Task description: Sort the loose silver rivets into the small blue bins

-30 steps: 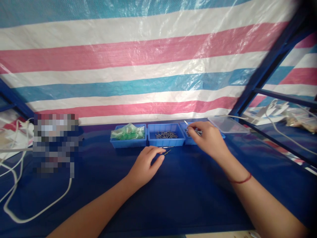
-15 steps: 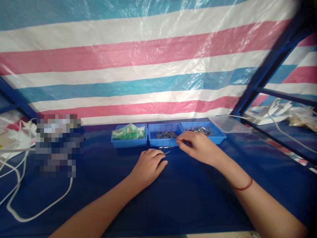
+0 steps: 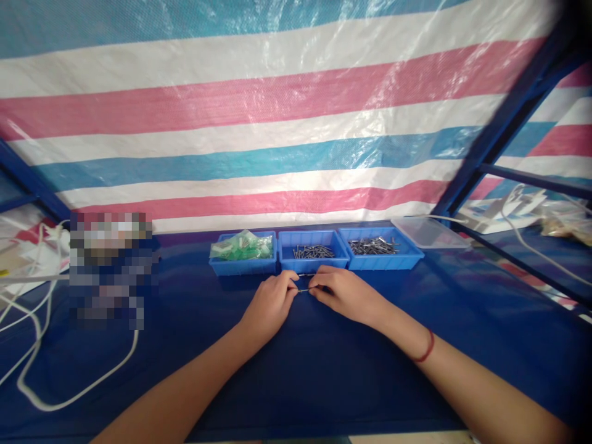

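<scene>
My left hand (image 3: 272,303) and my right hand (image 3: 343,293) meet on the blue table cover just in front of the middle tray. Both are pinched on a thin metal pin (image 3: 304,290) that spans the gap between their fingertips. Another thin pin (image 3: 309,274) lies on the cover just behind them. Three small blue trays stand in a row: the left tray (image 3: 243,266) holds green plastic pieces in a bag, the middle tray (image 3: 312,261) holds small metal pins, and the right tray (image 3: 386,261) holds a heap of metal parts.
A clear plastic lid (image 3: 428,233) lies to the right of the trays. White cables (image 3: 69,394) loop over the cover at the left. A blue frame post (image 3: 499,117) rises at the right. A striped tarp (image 3: 277,123) hangs behind.
My right hand left the right tray and came down and left to meet my left hand. Both now pinch the pin, which my left hand held alone before.
</scene>
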A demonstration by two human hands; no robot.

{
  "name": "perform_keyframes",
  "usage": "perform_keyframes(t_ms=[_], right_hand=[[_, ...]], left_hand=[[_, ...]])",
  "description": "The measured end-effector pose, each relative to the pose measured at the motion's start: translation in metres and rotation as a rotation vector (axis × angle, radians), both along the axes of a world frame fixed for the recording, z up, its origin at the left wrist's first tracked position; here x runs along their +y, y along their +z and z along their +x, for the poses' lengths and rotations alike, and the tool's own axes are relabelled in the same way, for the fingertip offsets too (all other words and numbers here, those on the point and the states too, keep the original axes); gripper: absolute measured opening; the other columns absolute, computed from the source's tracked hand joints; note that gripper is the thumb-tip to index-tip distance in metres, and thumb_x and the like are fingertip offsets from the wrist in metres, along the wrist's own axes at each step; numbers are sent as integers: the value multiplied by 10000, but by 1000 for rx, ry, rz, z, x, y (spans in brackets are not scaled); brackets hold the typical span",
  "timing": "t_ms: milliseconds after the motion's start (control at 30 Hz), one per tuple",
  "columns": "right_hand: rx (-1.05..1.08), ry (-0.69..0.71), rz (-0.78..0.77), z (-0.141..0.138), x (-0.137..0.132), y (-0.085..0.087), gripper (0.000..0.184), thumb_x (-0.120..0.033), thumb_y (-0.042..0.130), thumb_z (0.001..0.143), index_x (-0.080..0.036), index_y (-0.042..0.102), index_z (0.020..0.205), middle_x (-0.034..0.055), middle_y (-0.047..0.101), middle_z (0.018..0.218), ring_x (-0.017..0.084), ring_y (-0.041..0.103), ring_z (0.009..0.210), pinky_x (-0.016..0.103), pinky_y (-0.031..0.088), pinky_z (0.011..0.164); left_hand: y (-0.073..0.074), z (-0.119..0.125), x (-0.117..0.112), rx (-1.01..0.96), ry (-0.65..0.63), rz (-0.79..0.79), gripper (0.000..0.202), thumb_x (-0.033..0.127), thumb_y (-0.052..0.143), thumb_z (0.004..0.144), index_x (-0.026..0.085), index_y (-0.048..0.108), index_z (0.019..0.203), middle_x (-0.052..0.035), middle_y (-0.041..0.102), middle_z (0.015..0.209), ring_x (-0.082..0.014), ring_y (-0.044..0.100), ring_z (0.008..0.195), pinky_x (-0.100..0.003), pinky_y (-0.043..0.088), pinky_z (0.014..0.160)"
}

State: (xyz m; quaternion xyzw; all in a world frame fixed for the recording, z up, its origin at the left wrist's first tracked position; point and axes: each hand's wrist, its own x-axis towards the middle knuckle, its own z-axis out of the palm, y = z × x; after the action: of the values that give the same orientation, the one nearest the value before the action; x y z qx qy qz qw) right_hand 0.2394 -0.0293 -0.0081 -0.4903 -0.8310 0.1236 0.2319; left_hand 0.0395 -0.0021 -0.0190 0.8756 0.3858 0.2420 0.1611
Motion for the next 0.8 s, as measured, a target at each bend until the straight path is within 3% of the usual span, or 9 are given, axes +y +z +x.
perform_keyframes(t_ms=[100, 233, 433, 533, 667, 800], right_hand=[[128, 34, 50, -3, 0, 2, 132, -131, 539, 834, -188, 658, 823, 24, 581, 776, 132, 557, 690, 251, 420, 646], [315, 31, 95, -8, -1, 6, 107, -137, 545, 830, -188, 632, 794, 12, 583, 746, 123, 526, 663, 253, 421, 633], [553, -105, -11, -18, -3, 3, 105, -261, 591, 827, -180, 617, 766, 7, 579, 714, 119, 507, 611, 254, 415, 577], [634, -83, -55, -20, -3, 1, 137, -291, 573, 843, -179, 627, 788, 24, 598, 755, 132, 535, 651, 265, 427, 597], [640, -35, -42, -18, -4, 4, 137, -292, 556, 858, -181, 633, 834, 29, 596, 771, 134, 533, 654, 264, 425, 588], [466, -29, 74, -14, -6, 10, 108, -218, 532, 863, -188, 630, 827, 22, 596, 763, 128, 523, 645, 261, 425, 601]], left_hand=[[-3, 0, 1, -19, -13, 34, 187, 187, 460, 911, 201, 546, 1077, -38, 645, 941, -199, 589, 898, -333, 454, 821], [-4, -1, 1, -33, -81, 32, 209, 249, 406, 953, 203, 609, 933, -34, 641, 937, -185, 586, 900, -321, 440, 842], [-3, -1, -2, -141, -62, 5, 187, 265, 415, 955, 192, 585, 928, -32, 621, 903, -166, 594, 876, -280, 443, 806], [-1, 0, -3, -145, -68, -1, 154, 265, 456, 937, 186, 588, 938, -36, 618, 906, -170, 593, 879, -278, 441, 803], [1, 0, -2, -167, -66, -23, 184, 286, 448, 941, 185, 595, 896, -28, 621, 870, -158, 595, 830, -262, 444, 774], [4, -2, -3, -211, -23, -30, 205, 301, 432, 945, 195, 600, 893, -16, 633, 862, -146, 593, 780, -257, 451, 764]])
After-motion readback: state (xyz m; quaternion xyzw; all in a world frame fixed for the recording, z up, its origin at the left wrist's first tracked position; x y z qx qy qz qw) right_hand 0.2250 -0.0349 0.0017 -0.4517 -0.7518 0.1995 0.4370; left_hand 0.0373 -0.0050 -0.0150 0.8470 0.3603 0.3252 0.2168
